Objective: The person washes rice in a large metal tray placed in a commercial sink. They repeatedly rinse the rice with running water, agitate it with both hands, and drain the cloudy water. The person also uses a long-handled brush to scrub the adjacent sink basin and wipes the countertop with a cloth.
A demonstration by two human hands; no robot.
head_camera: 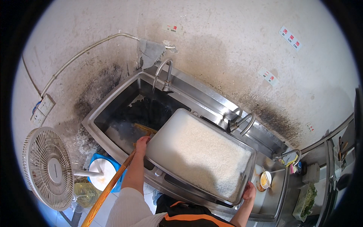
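A large rectangular metal tray (210,153) of white rice grains under cloudy water lies across the steel sink unit, its left end over the rim of the left basin (124,110). My left hand (141,143) grips the tray's left corner. At the lower right corner, my right hand (249,191) holds the tray's edge. Water runs from a gooseneck faucet (168,69) into the left basin, where the dark water hides the bottom. A wooden pole (109,188) leans past my left forearm toward this basin; whether it touches my hand cannot be told.
A second faucet (248,122) stands behind the tray. In the right basin is a white bowl (265,180) with chopsticks. An electric fan (52,168), a blue stool (97,159) and a yellowish plastic jug (86,195) are at lower left. A basket of greens (305,201) sits at far right.
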